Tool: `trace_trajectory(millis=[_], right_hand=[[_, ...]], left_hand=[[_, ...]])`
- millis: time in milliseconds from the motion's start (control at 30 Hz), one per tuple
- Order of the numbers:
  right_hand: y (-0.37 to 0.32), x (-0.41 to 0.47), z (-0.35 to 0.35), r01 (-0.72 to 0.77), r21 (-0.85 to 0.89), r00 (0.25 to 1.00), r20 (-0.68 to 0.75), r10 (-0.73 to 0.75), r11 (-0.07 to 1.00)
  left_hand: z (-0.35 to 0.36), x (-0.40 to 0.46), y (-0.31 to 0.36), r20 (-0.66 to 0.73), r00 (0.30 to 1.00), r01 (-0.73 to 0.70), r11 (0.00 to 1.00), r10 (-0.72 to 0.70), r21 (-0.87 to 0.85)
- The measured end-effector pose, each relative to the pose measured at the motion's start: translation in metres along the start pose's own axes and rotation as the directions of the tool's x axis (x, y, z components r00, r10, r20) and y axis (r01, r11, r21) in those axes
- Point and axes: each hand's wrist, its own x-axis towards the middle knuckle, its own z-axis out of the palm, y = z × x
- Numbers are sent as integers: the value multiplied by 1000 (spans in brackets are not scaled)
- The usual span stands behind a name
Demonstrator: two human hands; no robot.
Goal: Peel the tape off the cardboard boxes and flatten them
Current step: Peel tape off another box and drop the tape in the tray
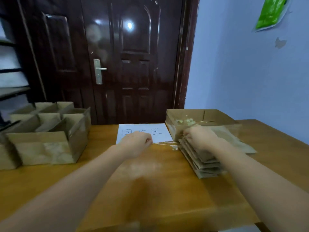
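On the table [66,178], the left hand [136,142] is fisted, seemingly pinching a tape strip [167,143]; the right hand [199,136] presses curled fingers onto stacked flattened boxes [200,159].

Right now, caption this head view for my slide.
Left hand strips tape while right hand pins flattened boxes; assembled boxes wait.

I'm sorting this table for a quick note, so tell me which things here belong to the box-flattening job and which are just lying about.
Job:
- boxes, still standing, left
- flat stack, right
- tape strip, between the hands
- tape wads
- left hand, fisted
- right hand, on the stack

Lying about:
- paper sign
- door
- green poster
- shelves
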Motion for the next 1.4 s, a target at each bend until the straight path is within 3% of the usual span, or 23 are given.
trace_trajectory(millis=[167, 367, 567, 800, 933, 1000, 1133, 1300, 1400], right_hand=[[-89, 19, -24, 291, 119, 953, -124, -277, 949], [-207, 24, -36, 518, 217, 856, -146, -497, 828], [-293, 36, -39, 617, 184, 787, -133, -602, 765], [-364, 64, -29, 675, 27, 732, -159, -663, 738], [-371, 69, -15, 630, 242, 773, -279, -569, 738], [-365, 69, -10, 640, 238, 762, -316, -565, 731], [-339, 60, -4, 729, 112, 646, -438, -625, 675], [-270, 37, 6, 774, -153, 392, -647, -655, 614], [-213, 21, 20, 704, -236, 422, -619, -662, 670]], left_hand=[[-46, -48, -47, -96, 992, 96, 985, -83, 143], [-83, -105, -94, -195, 975, 171, 929, -111, 329], [-95, -146, -161, -241, 966, 201, 861, -95, 467], [-88, -153, -192, -187, 971, 217, 879, -149, 425], [-88, -143, -197, -252, 964, 179, 910, -86, 375], [-87, -138, -201, -261, 961, 186, 917, -94, 353], [-84, -126, -194, -248, 966, 152, 927, -66, 344], [-62, -115, -164, -182, 982, 19, 934, 49, 355], [-43, -105, -138, -166, 973, -90, 927, 159, 364]])
